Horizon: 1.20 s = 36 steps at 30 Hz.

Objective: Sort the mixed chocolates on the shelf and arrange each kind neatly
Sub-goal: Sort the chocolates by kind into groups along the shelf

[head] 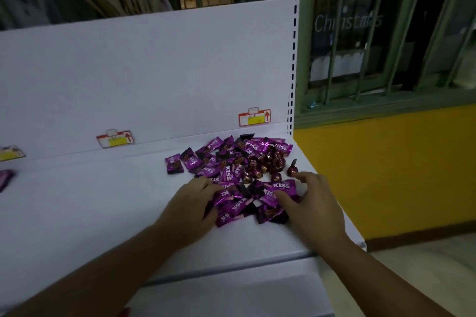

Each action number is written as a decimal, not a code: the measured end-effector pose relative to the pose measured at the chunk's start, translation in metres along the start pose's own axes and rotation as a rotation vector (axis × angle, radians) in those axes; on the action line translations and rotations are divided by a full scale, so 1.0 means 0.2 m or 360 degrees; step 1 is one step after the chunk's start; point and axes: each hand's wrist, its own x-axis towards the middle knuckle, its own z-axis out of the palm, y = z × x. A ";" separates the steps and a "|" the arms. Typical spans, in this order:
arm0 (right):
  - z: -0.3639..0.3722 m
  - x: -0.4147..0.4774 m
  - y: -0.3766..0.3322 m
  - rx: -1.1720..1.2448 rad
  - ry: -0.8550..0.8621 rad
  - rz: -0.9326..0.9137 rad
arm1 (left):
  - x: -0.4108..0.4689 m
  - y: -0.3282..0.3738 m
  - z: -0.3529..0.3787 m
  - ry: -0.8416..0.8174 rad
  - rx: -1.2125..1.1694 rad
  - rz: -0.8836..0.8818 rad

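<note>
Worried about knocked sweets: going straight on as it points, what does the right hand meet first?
Probably the lone foil-wrapped chocolate, just beyond the forefinger of the right hand; depth is unclear.

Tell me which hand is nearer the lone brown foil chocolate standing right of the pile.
Right. The right hand reaches almost to the lone brown foil chocolate, its fingertips just beside it. The left hand rests on the purple packets at the pile's near-left side, farther off.

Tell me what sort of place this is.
Probably a shop aisle: a white display shelf with a slotted upright, price tags on its back panel, and wrapped chocolates heaped on it.
</note>
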 end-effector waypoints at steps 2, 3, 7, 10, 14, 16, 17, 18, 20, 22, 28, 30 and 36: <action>0.00 -0.01 0.01 0.0066 0.0049 -0.0013 | 0.00 0.00 0.00 0.0022 -0.0030 -0.0010; 0.00 -0.01 0.01 0.0095 0.0082 -0.0030 | 0.00 0.00 -0.01 0.0040 -0.0055 -0.0029; 0.00 -0.02 0.01 0.0119 0.0183 -0.0142 | -0.02 0.00 -0.01 0.0178 -0.0172 -0.0131; -0.01 -0.03 -0.01 0.0104 0.0203 -0.0266 | -0.03 -0.02 0.00 0.0295 -0.0260 -0.0234; 0.00 -0.02 -0.11 -0.0186 -0.0108 -0.0713 | -0.05 -0.03 -0.01 0.0451 -0.0416 -0.0238; 0.04 0.00 -0.21 -0.0362 -0.0319 -0.0946 | -0.05 -0.05 -0.02 0.0481 -0.0509 -0.0268; 0.05 0.01 -0.25 -0.0484 -0.0425 -0.1023 | -0.05 -0.06 -0.03 0.0464 -0.0585 -0.0341; 0.07 0.02 -0.30 -0.0646 -0.0544 -0.1034 | -0.05 -0.06 -0.06 0.0421 -0.0670 -0.0447; 0.09 0.06 -0.36 -0.1013 -0.0703 -0.1005 | -0.04 -0.09 -0.11 0.0323 -0.0810 -0.0590; 0.11 0.08 -0.40 -0.1237 -0.0749 -0.1032 | -0.03 -0.12 -0.16 0.0310 -0.0800 -0.0572; 0.14 0.08 -0.45 -0.1205 -0.0634 -0.0986 | -0.03 -0.12 -0.24 0.0172 -0.0774 -0.0340; 0.13 0.08 -0.47 -0.1040 -0.0470 -0.0982 | -0.05 -0.12 -0.20 -0.0013 -0.0647 -0.0275; 0.13 -0.02 -0.47 -0.0777 -0.0698 -0.1214 | -0.07 -0.19 -0.13 -0.0396 -0.0265 -0.0285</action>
